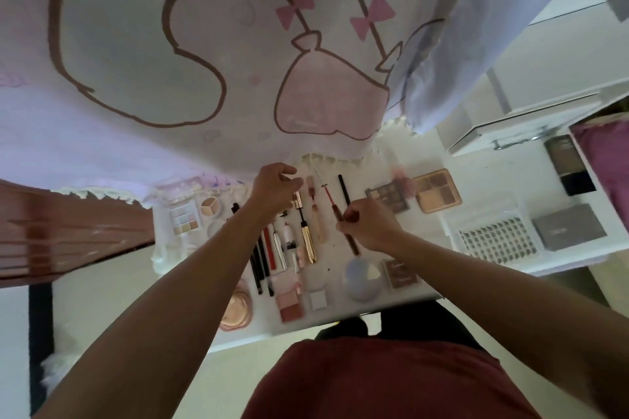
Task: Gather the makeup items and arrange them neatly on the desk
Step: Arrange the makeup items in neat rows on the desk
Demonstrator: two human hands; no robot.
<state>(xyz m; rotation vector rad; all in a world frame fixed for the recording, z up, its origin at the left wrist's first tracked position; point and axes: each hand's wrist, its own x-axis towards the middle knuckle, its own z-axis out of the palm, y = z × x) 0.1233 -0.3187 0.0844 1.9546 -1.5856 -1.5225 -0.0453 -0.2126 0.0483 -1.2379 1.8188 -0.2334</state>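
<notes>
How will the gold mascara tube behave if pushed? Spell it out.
The gold mascara tube looks rigid and slim, lying flat on the desk, so it would probably roll rather than tip. Its glossy casing may be slippery to grip. A roll would likely bump the peach tube close beside it.

left hand (275, 185) loosely curled, right hand (366, 224) gripping

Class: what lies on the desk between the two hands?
Head view: a gold mascara and a beige tube, between left hand and right hand.
</notes>
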